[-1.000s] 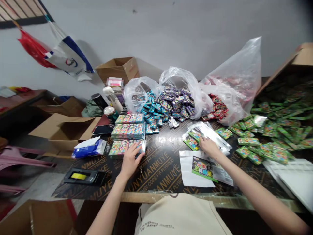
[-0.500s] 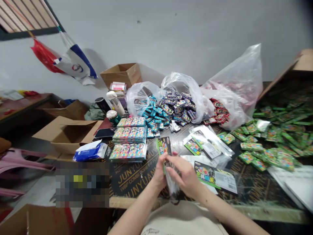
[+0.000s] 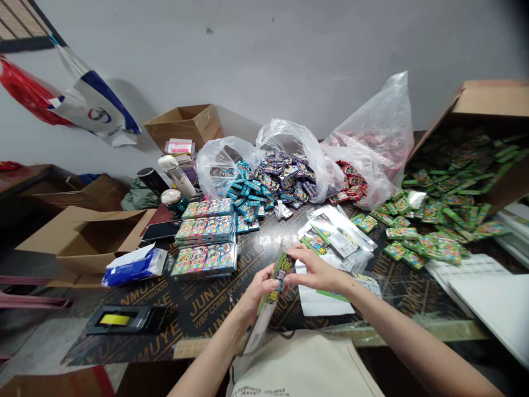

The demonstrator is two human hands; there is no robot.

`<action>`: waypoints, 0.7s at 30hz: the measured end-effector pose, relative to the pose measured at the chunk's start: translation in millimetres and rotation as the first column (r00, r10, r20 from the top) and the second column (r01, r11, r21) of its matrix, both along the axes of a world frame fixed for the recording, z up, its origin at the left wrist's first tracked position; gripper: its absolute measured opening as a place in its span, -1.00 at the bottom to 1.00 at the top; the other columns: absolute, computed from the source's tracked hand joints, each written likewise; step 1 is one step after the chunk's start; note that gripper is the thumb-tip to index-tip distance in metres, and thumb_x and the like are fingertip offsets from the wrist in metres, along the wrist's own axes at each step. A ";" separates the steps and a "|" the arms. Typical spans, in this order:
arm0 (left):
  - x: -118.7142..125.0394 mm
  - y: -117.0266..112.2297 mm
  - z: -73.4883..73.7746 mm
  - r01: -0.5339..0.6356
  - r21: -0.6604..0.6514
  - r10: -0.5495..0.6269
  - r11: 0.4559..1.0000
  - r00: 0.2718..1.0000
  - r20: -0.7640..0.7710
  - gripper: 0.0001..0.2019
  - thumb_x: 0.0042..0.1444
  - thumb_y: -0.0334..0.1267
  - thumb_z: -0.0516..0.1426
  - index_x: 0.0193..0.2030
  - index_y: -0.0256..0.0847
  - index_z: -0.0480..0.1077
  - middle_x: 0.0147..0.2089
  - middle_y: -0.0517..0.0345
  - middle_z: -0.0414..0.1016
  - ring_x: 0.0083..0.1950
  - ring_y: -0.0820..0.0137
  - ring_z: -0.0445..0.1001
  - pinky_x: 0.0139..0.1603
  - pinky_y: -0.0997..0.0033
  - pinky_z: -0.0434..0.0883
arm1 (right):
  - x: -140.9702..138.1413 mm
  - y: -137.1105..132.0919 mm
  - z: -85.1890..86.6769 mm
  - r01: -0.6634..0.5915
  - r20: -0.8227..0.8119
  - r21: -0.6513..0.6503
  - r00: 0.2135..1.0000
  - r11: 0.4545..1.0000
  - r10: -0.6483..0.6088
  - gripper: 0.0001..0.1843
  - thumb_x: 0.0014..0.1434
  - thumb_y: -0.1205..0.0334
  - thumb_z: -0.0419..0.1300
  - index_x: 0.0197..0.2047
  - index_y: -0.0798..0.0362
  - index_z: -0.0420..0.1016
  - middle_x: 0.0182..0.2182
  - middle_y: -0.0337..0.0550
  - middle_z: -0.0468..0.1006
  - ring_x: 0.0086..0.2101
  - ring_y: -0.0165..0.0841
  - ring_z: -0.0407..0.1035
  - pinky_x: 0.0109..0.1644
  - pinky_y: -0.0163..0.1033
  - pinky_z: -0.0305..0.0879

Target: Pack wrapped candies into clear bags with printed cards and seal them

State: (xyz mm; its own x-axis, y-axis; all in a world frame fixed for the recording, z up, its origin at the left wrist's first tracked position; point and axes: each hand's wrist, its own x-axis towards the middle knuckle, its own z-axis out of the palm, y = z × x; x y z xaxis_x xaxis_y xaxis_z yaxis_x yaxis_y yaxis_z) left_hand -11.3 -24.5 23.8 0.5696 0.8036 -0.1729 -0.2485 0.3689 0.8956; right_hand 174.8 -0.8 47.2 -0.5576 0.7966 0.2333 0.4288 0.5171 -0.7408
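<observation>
My left hand (image 3: 257, 292) and my right hand (image 3: 314, 268) both pinch one flat printed pouch (image 3: 278, 277) above the dark plywood table (image 3: 215, 309), near its front edge. The pouch is green and black and turned almost edge-on to me. My left hand grips its lower part, my right hand its upper end. Just right of my hands lie more flat pouches (image 3: 330, 234) and a white sheet (image 3: 322, 302). Stacks of colourful boxes (image 3: 205, 242) stand to the left of my hands.
Three clear plastic bags hold blue (image 3: 243, 184), purple (image 3: 289, 176) and red packets (image 3: 351, 184) at the back. Green packets (image 3: 430, 231) spill from a tipped cardboard box (image 3: 487, 110) on the right. Open cartons (image 3: 91, 237), a tissue pack (image 3: 132, 267), bottles (image 3: 176, 176) and a black device (image 3: 124, 320) sit left.
My left hand left the box stack and my right hand left the pouch pile. Both came together on one pouch, which is now turned edge-on. My view shifted slightly.
</observation>
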 end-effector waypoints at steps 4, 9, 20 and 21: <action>-1.1 -2.1 5.2 -0.047 0.000 0.047 0.999 0.997 -0.060 -0.67 -0.10 -0.20 0.19 -0.17 -0.29 0.44 -0.24 0.09 0.49 -0.21 0.33 0.40 -0.16 0.44 0.26 | -1.4 4.2 -10.5 -0.001 -0.022 -0.131 1.000 0.991 -0.002 -0.43 -0.11 0.03 0.31 -0.03 0.01 0.32 -0.33 -0.25 0.44 -0.35 -0.39 0.26 -0.17 -0.25 0.19; -6.9 2.4 0.7 -0.136 -0.122 0.135 0.983 0.991 -0.013 -0.68 -0.03 -0.21 0.16 -0.12 -0.28 0.40 -0.33 0.10 0.51 -0.40 0.44 0.41 -0.34 0.49 0.29 | -12.1 5.8 -33.0 0.368 -0.378 -0.261 0.812 0.892 -0.445 -0.34 -0.19 0.09 0.36 0.02 -0.04 0.29 -0.13 -0.16 0.40 -0.15 -0.32 0.29 -0.01 -0.18 0.15; -14.9 8.7 -14.1 -0.222 0.243 0.302 0.944 0.877 -0.373 -0.64 0.00 -0.04 0.13 -0.55 -0.35 0.41 -0.56 0.17 0.40 -0.52 0.49 0.28 -0.50 0.54 0.20 | -36.2 2.6 -46.5 0.062 -0.515 -0.607 0.729 0.793 -0.451 -0.69 -0.04 0.03 0.25 -0.40 0.13 0.44 -0.51 -0.22 0.48 -0.48 -0.42 0.33 -0.36 -0.30 0.28; -16.5 10.5 -14.6 -0.230 0.266 0.324 0.936 0.861 -0.392 -0.63 0.00 -0.03 0.12 -0.59 -0.35 0.38 -0.59 0.19 0.37 -0.55 0.51 0.25 -0.52 0.55 0.18 | -37.2 2.7 -45.7 0.062 -0.517 -0.619 0.718 0.783 -0.466 -0.69 -0.04 0.02 0.24 -0.39 0.13 0.45 -0.50 -0.21 0.48 -0.48 -0.42 0.33 -0.37 -0.30 0.28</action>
State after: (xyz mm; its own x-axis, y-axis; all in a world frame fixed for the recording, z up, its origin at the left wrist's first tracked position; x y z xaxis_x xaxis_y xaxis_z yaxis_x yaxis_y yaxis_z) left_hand -27.8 -14.0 9.2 0.2269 0.9604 -0.1617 0.1070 0.1404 0.9843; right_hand 137.6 1.9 1.5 -0.1892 0.9796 -0.0671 -0.1734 -0.1006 -0.9797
